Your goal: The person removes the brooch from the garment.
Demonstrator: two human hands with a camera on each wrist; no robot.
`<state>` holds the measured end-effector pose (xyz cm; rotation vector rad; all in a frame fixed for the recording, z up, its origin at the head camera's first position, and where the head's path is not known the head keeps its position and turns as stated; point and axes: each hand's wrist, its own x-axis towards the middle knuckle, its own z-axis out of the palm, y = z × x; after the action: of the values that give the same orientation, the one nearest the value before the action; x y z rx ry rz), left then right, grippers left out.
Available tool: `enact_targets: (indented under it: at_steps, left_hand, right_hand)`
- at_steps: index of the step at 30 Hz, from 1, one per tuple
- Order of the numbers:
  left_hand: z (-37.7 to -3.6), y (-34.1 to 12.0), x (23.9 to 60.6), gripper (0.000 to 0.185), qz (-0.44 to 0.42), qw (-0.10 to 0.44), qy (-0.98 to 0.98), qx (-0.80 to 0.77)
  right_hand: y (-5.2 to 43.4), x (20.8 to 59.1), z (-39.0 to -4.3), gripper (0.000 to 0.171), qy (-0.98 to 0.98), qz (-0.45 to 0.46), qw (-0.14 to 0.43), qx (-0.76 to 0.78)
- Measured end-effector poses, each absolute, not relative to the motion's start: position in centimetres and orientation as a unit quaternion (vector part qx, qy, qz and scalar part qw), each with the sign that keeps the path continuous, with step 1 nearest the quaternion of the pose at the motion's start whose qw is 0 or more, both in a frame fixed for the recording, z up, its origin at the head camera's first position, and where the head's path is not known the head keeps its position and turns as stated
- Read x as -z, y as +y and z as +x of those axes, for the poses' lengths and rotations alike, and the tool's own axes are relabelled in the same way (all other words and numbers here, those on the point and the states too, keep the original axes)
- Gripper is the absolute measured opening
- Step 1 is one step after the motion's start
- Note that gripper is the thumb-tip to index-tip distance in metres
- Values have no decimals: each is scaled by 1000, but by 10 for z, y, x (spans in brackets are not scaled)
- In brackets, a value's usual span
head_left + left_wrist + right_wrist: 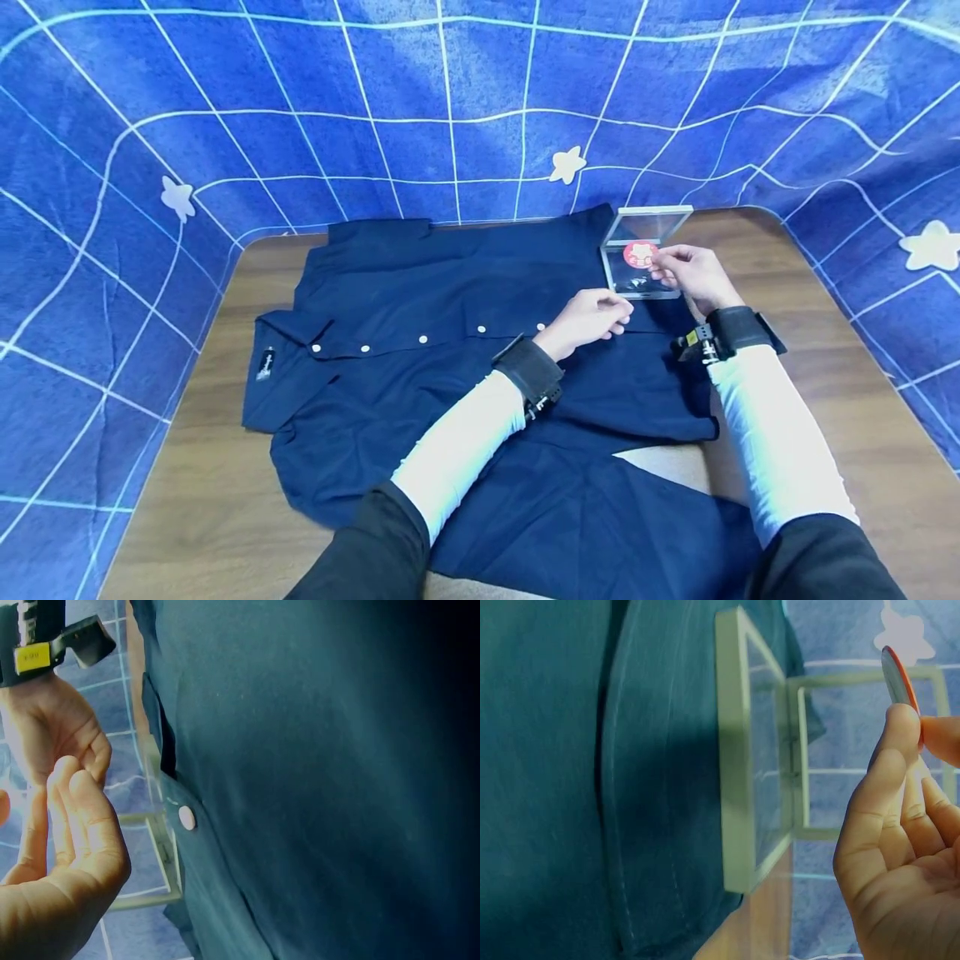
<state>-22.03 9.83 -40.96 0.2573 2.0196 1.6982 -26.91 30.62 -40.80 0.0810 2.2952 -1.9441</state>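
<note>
A blue star-patterned cloth [450,100] rises as a backdrop beyond both hands, and a wooden table [847,433] lies beneath them. A navy button-up shirt [420,367] is spread flat across the table under both forearms, its collar away to the left of the left hand and its row of white buttons [423,339] running toward that hand.

Just ahead of the right hand, a clear hinged case [643,250] sits on the shirt's far edge with its lid standing open. The right hand [693,273] pinches a round red badge [641,253] between thumb and fingertips, holding it over the case; in the right wrist view the badge [898,675] appears edge-on, clear of the case's frame. The left hand [588,318] rests on the shirt just beside the case, fingers loosely relaxed and holding nothing.

The step in hand looks like taking the badge out of the case. The next move probably calls for carrying it to the shirt front while the left hand steadies the fabric.
</note>
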Motion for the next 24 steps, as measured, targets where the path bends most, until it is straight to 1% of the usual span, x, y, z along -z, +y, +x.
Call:
enact_targets:
  at_steps: [7, 10, 13, 17, 24]
  left_hand:
    - [-221, 102, 414, 28, 91, 248, 752, -603]
    - [-223, 100, 414, 28, 87, 250, 756, -599]
    - [-225, 100, 415, 29, 88, 250, 757, -596]
    - [-228, 101, 413, 30, 91, 254, 759, -593]
    - [-231, 103, 414, 23, 95, 242, 764, -590]
  right_hand:
    - [308, 426, -279, 29, 799, 47, 90, 592]
    - [306, 431, -282, 35, 812, 48, 93, 575]
    - [306, 433, -284, 37, 832, 44, 81, 547]
    - [305, 432, -285, 34, 844, 52, 70, 529]
    - [311, 434, -286, 35, 863, 75, 62, 496]
